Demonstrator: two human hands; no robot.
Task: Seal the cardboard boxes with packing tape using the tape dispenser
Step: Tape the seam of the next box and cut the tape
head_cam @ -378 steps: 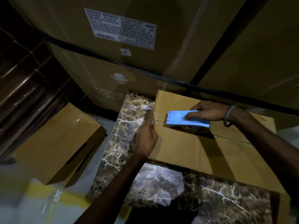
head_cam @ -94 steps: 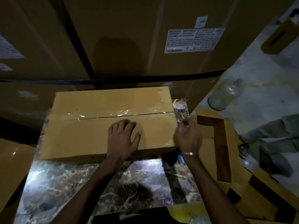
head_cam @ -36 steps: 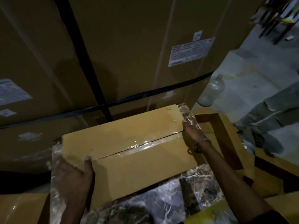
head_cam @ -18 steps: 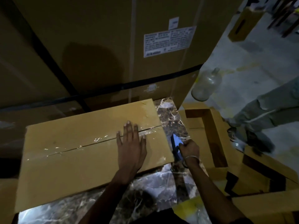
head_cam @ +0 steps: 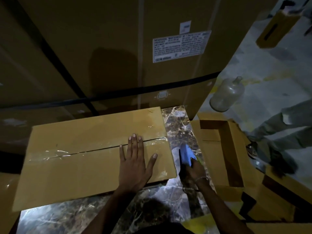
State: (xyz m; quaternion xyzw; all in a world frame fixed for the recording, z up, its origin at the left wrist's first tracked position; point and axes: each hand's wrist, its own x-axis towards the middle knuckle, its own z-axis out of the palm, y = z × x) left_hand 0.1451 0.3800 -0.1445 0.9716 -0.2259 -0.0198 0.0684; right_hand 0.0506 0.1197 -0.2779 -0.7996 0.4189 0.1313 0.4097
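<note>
Your left hand (head_cam: pixel 135 164) lies flat, fingers spread, pinning the box (head_cam: pixel 94 156) steady — your right hand (head_cam: pixel 194 173) grips the blue tape dispenser (head_cam: pixel 185 155) at its right end.

Both forearms are seen bare, no sleeves being worn; a thin silvery metal bracelet (head_cam: pixel 200 179) is worn on the right wrist.

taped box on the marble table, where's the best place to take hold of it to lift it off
The taped box is wide and flat: take its two short ends from the left and right, palms in. The left hand lies flat on top; the right hand holds the blue tape dispenser at the right end.
</note>
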